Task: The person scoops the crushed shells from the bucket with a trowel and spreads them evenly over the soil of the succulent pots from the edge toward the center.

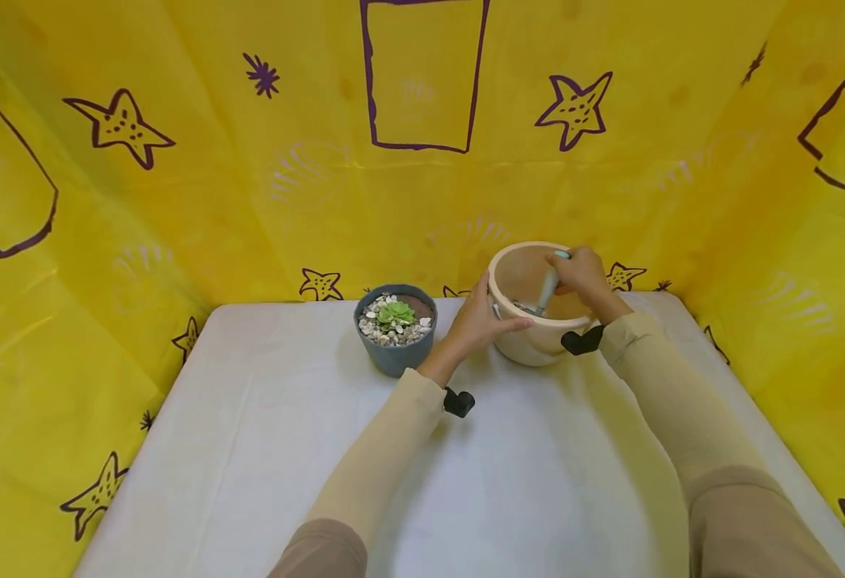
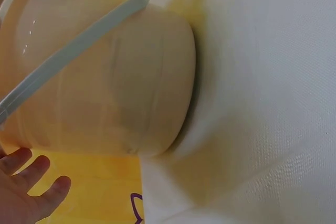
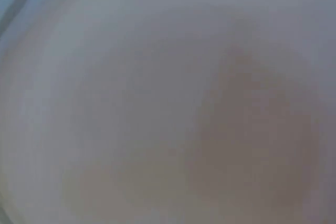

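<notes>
A cream bucket (image 1: 534, 341) with a pale carrying handle (image 2: 79, 51) stands near the back of the table. My left hand (image 1: 474, 321) rests against its left side, the thumb lying along the near rim. In the left wrist view, several fingers (image 2: 34, 170) spread loosely beside the bucket wall. Over the opening, my right hand (image 1: 587, 277) grips the grey-green handle of a small hand tool (image 1: 548, 291), tilted down into the bucket. The tool's lower end is hidden. A few pale bits show inside. The right wrist view is only a blurred pale surface close up.
Left of the bucket stands a blue-grey pot (image 1: 396, 357) with a green succulent (image 1: 395, 314), pebbles and brown soil. A white cloth covers the table (image 1: 263, 449). Yellow patterned sheets (image 1: 422, 201) rise behind it and at both sides.
</notes>
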Demonstrator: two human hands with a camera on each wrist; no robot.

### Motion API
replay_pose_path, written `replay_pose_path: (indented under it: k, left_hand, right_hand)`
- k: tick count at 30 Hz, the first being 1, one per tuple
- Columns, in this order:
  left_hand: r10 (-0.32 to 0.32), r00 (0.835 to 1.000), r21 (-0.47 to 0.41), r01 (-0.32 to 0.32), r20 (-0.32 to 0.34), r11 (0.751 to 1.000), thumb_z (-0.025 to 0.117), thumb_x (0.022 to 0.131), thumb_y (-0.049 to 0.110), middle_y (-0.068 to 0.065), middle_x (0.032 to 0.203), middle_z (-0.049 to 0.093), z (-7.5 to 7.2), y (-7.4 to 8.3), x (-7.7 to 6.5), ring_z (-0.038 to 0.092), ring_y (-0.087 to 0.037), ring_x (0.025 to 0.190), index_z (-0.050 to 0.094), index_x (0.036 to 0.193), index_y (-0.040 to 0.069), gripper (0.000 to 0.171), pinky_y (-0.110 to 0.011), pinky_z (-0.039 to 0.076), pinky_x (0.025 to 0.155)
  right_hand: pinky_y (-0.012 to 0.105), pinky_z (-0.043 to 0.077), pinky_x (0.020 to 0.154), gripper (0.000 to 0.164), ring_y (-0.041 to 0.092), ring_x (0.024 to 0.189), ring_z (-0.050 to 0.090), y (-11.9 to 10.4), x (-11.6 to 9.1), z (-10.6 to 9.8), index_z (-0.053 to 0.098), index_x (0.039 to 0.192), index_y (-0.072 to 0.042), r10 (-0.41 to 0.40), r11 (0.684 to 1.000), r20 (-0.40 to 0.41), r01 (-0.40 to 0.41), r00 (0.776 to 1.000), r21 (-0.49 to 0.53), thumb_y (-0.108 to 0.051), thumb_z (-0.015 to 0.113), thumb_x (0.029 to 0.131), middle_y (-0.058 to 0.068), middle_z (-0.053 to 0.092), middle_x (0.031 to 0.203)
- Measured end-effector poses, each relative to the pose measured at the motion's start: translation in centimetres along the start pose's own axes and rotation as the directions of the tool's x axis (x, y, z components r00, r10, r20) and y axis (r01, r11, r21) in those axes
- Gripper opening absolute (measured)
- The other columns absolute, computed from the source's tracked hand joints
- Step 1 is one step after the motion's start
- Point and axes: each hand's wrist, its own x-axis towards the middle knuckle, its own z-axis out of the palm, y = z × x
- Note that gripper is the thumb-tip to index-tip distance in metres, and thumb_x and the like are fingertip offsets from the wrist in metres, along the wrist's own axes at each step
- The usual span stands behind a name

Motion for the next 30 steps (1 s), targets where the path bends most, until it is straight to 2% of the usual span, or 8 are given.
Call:
replay_pose_path:
  k: [4, 7, 11, 16, 23, 28, 30]
  left_hand:
    - [0.014, 1.0, -0.007, -0.014, -0.009, 1.0, 0.083, 0.073, 0.049, -0.01, 0.161, 0.023, -0.1, 0.1, 0.3, 0.034, -0.028, 0.145, 0.007, 0.158, 0.016, 0.119, -0.048, 0.034, 0.115]
    - [0.014, 1.0, -0.008, -0.014, -0.009, 1.0, 0.083, 0.073, 0.049, -0.011, 0.162, 0.022, -0.1, 0.1, 0.5, 0.033, -0.028, 0.145, 0.006, 0.158, 0.015, 0.119, -0.049, 0.033, 0.115]
    - [0.005, 1.0, -0.007, -0.005, -0.004, 1.0, 0.083, 0.073, 0.047, -0.011, 0.162, 0.02, 0.0, 0.0, 0.5, 0.032, -0.028, 0.146, 0.005, 0.158, 0.015, 0.12, -0.049, 0.033, 0.115]
    - [0.007, 1.0, -0.005, -0.007, -0.001, 1.0, 0.083, 0.074, 0.045, -0.01, 0.162, 0.02, 0.1, -0.1, 0.4, 0.032, -0.027, 0.146, 0.005, 0.158, 0.015, 0.119, -0.049, 0.034, 0.115]
    - [0.008, 1.0, -0.018, -0.008, 0.008, 1.0, 0.083, 0.073, 0.047, -0.009, 0.162, 0.022, 0.2, 0.2, 0.1, 0.033, -0.026, 0.145, 0.006, 0.158, 0.015, 0.12, -0.046, 0.035, 0.115]
    - [0.015, 1.0, -0.027, -0.016, -0.013, 1.0, 0.084, 0.072, 0.045, -0.01, 0.161, 0.023, 0.1, -0.1, 0.0, 0.035, -0.026, 0.144, 0.008, 0.158, 0.013, 0.119, -0.046, 0.035, 0.115]
    - [0.026, 1.0, -0.031, -0.026, -0.013, 0.999, 0.084, 0.072, 0.045, -0.01, 0.161, 0.023, 0.0, -0.2, 0.1, 0.035, -0.027, 0.144, 0.008, 0.158, 0.012, 0.119, -0.047, 0.035, 0.115]
  right_hand:
    - [0.033, 0.06, 0.065, 0.038, 0.012, 0.059, 0.066, -0.6, 0.2, -0.3, 0.058, 0.102, 0.012, 0.025, 1.0, 0.027, -0.026, 0.999, 0.005, -0.026, 0.054, 0.098, 0.016, 0.052, 0.094]
    - [0.037, 0.06, 0.069, 0.036, 0.011, 0.057, 0.065, -0.7, 0.4, -0.5, 0.058, 0.1, 0.01, 0.065, 0.996, 0.012, -0.066, 0.998, 0.066, -0.026, 0.056, 0.098, 0.013, 0.054, 0.089]
    - [0.035, 0.06, 0.068, 0.034, 0.011, 0.057, 0.065, -0.3, 0.4, -0.9, 0.057, 0.101, 0.009, 0.103, 0.983, 0.026, -0.106, 0.994, 0.152, -0.025, 0.054, 0.099, 0.011, 0.056, 0.081]
    - [0.03, 0.06, 0.064, 0.035, 0.012, 0.059, 0.066, -0.2, 0.1, -1.3, 0.056, 0.103, 0.009, 0.102, 0.969, 0.06, -0.113, 0.993, 0.22, -0.026, 0.053, 0.1, 0.007, 0.058, 0.077]
    - [0.024, 0.057, 0.056, 0.03, 0.011, 0.05, 0.066, -0.3, -0.4, -2.5, 0.053, 0.095, 0.004, 0.115, 0.924, 0.034, -0.12, 0.993, 0.363, -0.026, 0.052, 0.1, 0.002, 0.061, 0.058]
    - [0.024, 0.058, 0.059, 0.033, 0.012, 0.052, 0.068, -0.4, -0.3, -2.5, 0.053, 0.102, 0.005, 0.127, 0.918, 0.05, -0.136, 0.991, 0.372, -0.028, 0.052, 0.1, 0.001, 0.063, 0.06]
    - [0.024, 0.058, 0.058, 0.034, 0.013, 0.052, 0.068, -0.3, -0.3, -2.6, 0.051, 0.105, 0.005, 0.15, 0.9, 0.042, -0.154, 0.988, 0.408, -0.029, 0.053, 0.1, 0.002, 0.063, 0.06]
